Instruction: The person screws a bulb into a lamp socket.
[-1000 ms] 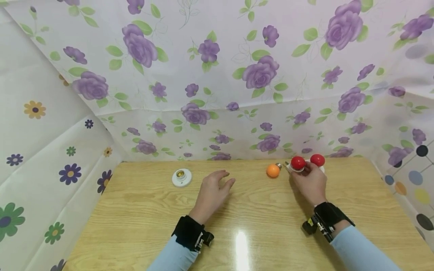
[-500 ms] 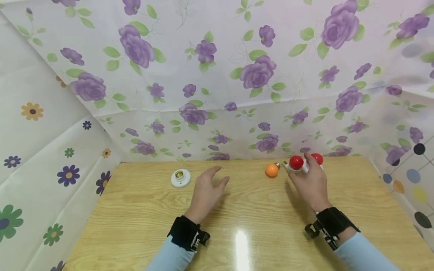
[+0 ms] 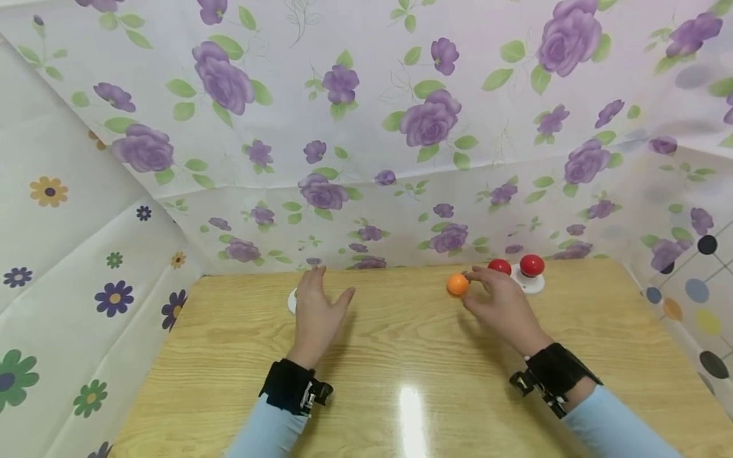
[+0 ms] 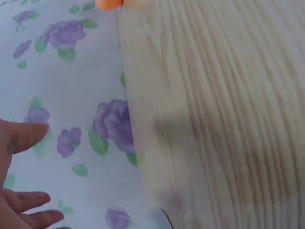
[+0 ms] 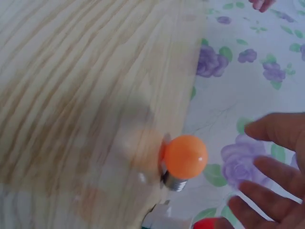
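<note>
An orange light bulb with a metal screw base lies on the table. My right hand is beside it, thumb and fingers spread apart; the right wrist view shows a gap between fingers and bulb. Behind that hand are two red bulbs, one partly hidden, the other upright on a white round base. My left hand hovers with relaxed fingers over a white round lamp socket, hiding most of it. In the left wrist view, the left hand holds nothing.
The light wooden table ends at a flowered cloth hanging behind it. Another patterned sheet hangs at the left. A white plug-like piece sits near the orange bulb.
My right hand has let go of the nearer red bulb's white holder and moved left to the orange bulb. My left hand has moved left over the white socket.
</note>
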Available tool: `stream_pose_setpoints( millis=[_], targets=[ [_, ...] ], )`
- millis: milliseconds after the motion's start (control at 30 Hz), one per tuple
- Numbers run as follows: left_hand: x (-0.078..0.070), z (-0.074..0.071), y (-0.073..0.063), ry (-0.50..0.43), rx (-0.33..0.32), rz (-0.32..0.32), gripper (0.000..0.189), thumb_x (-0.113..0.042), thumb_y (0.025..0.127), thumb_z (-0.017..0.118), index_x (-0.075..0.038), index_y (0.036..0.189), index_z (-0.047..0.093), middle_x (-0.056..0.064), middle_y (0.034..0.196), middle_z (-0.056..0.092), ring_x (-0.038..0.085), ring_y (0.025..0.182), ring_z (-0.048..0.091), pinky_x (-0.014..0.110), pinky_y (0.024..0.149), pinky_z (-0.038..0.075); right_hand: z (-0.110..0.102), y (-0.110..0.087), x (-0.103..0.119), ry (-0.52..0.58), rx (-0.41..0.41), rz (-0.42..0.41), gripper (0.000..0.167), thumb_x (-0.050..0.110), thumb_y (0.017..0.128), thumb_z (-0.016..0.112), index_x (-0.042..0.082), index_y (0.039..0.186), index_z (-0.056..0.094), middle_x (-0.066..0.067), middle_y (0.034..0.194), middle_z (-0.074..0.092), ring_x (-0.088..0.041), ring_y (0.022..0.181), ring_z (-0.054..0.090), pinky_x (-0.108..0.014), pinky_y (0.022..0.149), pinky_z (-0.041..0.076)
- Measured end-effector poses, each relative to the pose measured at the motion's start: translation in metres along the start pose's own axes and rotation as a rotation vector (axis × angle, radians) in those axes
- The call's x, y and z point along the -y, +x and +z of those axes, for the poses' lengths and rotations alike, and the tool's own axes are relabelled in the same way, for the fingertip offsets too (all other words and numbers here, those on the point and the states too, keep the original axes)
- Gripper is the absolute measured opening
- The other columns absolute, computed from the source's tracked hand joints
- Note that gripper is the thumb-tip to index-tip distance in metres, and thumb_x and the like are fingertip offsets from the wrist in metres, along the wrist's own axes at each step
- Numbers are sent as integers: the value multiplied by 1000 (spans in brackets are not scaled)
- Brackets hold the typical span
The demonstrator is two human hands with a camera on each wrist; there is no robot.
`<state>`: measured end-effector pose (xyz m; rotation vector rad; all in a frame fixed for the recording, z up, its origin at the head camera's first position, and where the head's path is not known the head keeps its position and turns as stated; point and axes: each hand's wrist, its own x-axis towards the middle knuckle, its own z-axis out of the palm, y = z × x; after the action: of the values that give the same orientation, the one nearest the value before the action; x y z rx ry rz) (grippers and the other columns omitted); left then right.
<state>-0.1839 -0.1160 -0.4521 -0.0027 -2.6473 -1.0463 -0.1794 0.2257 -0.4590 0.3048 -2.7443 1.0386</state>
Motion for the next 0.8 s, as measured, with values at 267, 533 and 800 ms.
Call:
stream_pose_setpoints(
  millis=[267,533,800],
  targets=[
    [28,-6,9,139,-7,-111,97,-53,73,73,1,142,30,25,146,28,42,137,21,61,106,24,5,0,6,0,140,-9,43,25,81,72,10,120,61,-12,129,58,-34,126,48,-51,99,42],
    [51,-11,15,267,10,-269,104,-58,66,76,6,137,33,30,131,38,46,122,34,59,93,36,6,-3,7,-17,155,-7,40,25,81,72,9,116,63,-10,122,63,-33,126,48,-47,95,47],
    [63,-12,16,274,51,-354,95,-57,64,77,8,124,43,28,113,43,40,102,41,49,78,42,5,-6,6,-47,156,30,45,27,78,74,9,117,63,-9,120,64,-26,103,61,-37,78,48]
  ],
)
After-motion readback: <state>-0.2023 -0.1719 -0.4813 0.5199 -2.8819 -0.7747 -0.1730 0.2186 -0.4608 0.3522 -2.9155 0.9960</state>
